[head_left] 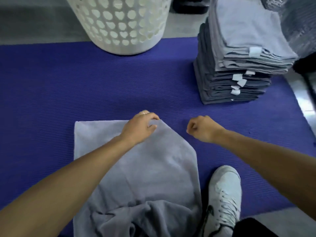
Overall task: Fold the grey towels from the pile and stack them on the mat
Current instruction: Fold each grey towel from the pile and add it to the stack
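Pale grey floor (184, 26) surrounds a white perforated laundry basket (119, 24); right of the basket, a dark object (189, 5) sits blurred.

Blue-violet mat (85, 86), finely ribbed in close lines across its whole surface; pale grey towel (136, 168) spread at its near edge. White laundry basket (118, 23) at the far edge, pierced all over with rows of heart-shaped holes; toward the far right corner, a stack of folded towels (239, 65), lighter grey in the upper layers, darker charcoal grey below, with small white tags along the front. White sneaker (224, 195) with a black mark on its side and white laces, near the right edge.
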{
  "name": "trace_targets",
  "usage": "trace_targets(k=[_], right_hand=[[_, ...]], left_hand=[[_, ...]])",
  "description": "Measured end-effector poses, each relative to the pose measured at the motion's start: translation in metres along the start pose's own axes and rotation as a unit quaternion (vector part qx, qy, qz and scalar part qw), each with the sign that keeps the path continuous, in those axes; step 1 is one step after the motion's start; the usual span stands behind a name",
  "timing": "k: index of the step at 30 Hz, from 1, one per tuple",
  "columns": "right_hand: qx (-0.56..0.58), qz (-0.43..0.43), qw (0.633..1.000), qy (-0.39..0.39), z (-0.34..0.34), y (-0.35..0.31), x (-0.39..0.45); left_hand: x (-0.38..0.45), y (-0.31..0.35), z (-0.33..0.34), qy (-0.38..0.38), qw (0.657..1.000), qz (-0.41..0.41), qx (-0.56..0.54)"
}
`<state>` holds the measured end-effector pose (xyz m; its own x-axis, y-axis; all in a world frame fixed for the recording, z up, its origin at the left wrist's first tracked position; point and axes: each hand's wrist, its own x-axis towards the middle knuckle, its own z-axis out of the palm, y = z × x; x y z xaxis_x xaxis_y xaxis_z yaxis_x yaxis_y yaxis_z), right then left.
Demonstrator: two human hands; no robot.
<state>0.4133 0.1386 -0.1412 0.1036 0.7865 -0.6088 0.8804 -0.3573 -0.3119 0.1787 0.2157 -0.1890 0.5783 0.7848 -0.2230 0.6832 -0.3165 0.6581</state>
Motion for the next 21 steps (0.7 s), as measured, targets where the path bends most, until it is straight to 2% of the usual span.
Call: trace_targets(k=[5, 9, 12, 19, 21], right_hand=[[0.103, -0.003, 0.994, -0.021, 0.03, 0.023, -0.005], [0.251, -0.022, 0.963, 0.096, 0.049, 0.03, -0.007], [0.342, -0.022, 0.932, 0.122, 0.052, 0.032, -0.008], [0.34, -0.079, 0.93, 0.118, 0.079, 0.017, -0.028], [0.3, -0.105, 0.94, 0.126, 0.09, 0.012, -0.031]], left_hand=[[0.026, 0.026, 0.032, -0.127, 0.982, 0.056, 0.129], [0.014, 0.011, 0.028, -0.055, 0.975, 0.173, 0.132], [-0.015, -0.02, 0.019, -0.041, 0.961, 0.238, 0.134], [-0.045, -0.047, 0.006, -0.017, 0.969, 0.217, 0.114], [-0.045, -0.052, 0.01, -0.019, 0.975, 0.196, 0.103]])
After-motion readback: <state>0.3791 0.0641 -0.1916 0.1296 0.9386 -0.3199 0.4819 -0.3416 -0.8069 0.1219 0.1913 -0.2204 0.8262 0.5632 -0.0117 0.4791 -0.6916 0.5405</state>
